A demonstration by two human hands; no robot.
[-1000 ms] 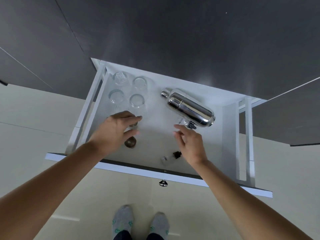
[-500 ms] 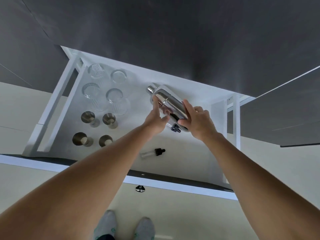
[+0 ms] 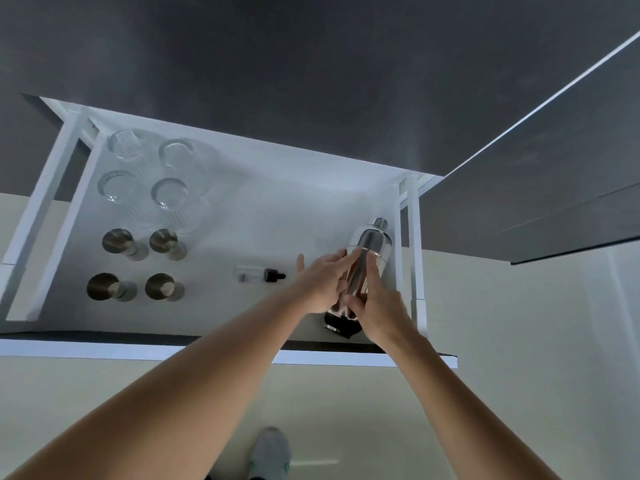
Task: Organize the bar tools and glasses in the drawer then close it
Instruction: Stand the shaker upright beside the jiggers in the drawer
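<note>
The open white drawer [image 3: 242, 174] holds everything in view. In its far left corner stand four clear ribbed glass tumblers [image 3: 169, 195] in a two-by-two block, close together. Just nearer than these, four small brass-toned metal cups [image 3: 163, 241] on silvery bases stand in a second two-by-two block, spaced a little apart. Around the middle of the drawer floor lies a small clear dropper bottle with a black cap [image 3: 260, 274], on its side, cap pointing right; any label on it is too small to read. Against the right wall, the polished steel cocktail shaker [image 3: 369, 258] is tilted with its capped top pointing away, and both hands are on it. The left hand [image 3: 320, 284] presses its fingers along the shaker's left flank, thumb sticking out to the left. The right hand [image 3: 377, 310] wraps its fingers around the lower body. A dark object [image 3: 341, 327] shows just under the shaker's base, partly hidden by the hands; what it is cannot be told. No writing or brand marks are legible anywhere.
</note>
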